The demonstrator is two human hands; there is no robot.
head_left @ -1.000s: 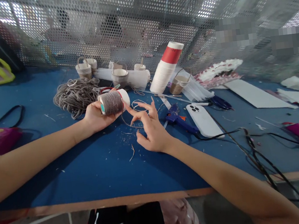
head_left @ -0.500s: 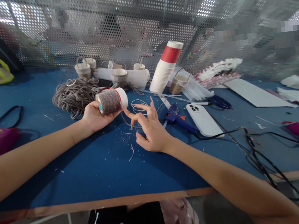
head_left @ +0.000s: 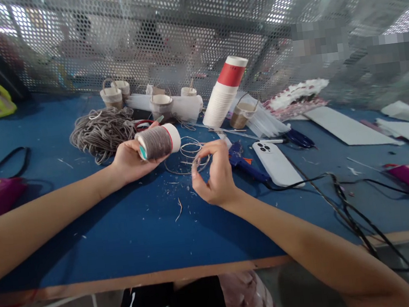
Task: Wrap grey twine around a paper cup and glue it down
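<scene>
The flat blue table [head_left: 125, 236] has room before its brown front edge [head_left: 148, 278]. Over it, the left hand [head_left: 131, 160] grips one white cup wrapped in grey cord [head_left: 158, 141]. The right hand [head_left: 215, 174] curls, apart; I can't tell if it holds anything. Five small white-rimmed cups [head_left: 242, 117] sit behind.

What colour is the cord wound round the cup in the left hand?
The cord is greyish brown, best seen in the head view.

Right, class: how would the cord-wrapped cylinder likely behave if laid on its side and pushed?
The cord-wrapped cylinder would probably roll, given its round side. Its ridged surface suggests little slipping. It may be light, since the left hand alone supports it.
</scene>
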